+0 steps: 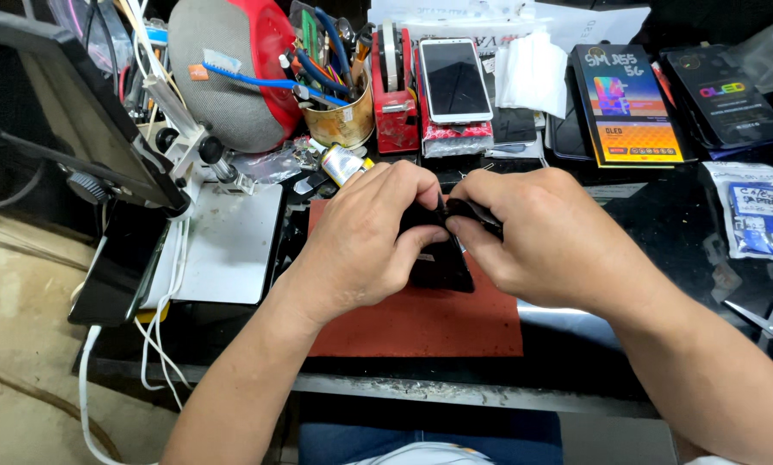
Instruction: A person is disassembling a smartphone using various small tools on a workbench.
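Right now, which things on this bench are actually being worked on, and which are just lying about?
In use:
- left hand and right hand, both gripping the black phone
- red work mat beneath it

Lying about:
- white phone on the red tape dispenser
- tin of tools
- boxed phone screens
- scissors
- blue parts bag

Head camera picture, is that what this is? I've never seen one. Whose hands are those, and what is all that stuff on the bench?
Yes, the camera sits on a person's head and looks down at their own two bare hands. The left hand and right hand together grip a small black phone-like device over a red mat. Behind lie a white phone, a red tape dispenser, a cup of tools and boxed screens. Scissors lie at the right.
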